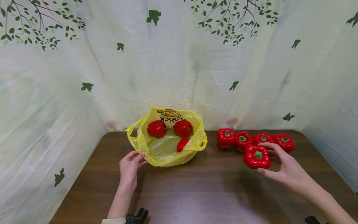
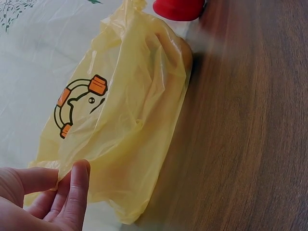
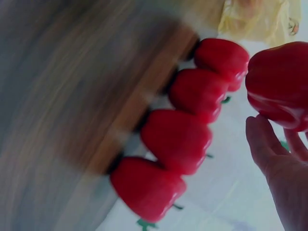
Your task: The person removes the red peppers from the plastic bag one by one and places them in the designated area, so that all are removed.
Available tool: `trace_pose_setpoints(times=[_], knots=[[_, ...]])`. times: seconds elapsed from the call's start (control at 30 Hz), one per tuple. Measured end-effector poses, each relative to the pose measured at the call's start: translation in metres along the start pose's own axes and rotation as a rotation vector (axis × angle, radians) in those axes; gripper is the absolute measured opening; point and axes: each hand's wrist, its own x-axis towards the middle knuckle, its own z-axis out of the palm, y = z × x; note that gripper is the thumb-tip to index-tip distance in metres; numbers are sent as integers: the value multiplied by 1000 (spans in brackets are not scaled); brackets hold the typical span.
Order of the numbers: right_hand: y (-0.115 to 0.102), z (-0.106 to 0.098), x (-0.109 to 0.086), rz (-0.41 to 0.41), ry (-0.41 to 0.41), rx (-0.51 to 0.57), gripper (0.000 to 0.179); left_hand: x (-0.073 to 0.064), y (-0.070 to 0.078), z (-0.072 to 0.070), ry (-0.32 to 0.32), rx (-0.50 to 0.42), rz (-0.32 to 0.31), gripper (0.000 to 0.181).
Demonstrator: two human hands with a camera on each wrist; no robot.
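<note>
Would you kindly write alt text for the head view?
A person's right hand holds a red bell pepper near four others on a brown table, while the left hand pinches the edge of a yellow bag containing three peppers.

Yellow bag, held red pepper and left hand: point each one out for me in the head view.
Yellow bag (image 1: 173,159), head view: on its front wall, below the opening.
Held red pepper (image 1: 257,155), head view: on its green stem.
Left hand (image 1: 130,165), head view: on the middle of the hand.
</note>
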Motion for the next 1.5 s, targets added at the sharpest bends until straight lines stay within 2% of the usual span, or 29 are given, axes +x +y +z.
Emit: trace_pose_setpoints(times=[0.2,0.47,0.67,0.87,1.03,1.2,1.5], knots=[[13,-15,-14,88,-9,8,72,0,0,-2,3,-2,1,26],[35,-36,-28,164,30,-2,76,0,1,-4,7,8,-9,26],[45,-38,-33,178,29,8,75,-1,2,-5,11,9,-3,25],[45,-27,-31,148,3,71,72,-1,1,-4,6,-3,-4,23],[47,-12,-24,160,-27,157,67,0,0,-3,4,-9,-3,24],[46,4,-11,187,-54,235,63,0,0,-1,6,-13,1,24],[46,35,12,130,-100,340,62,2,-2,-2,-1,-32,1,27]])
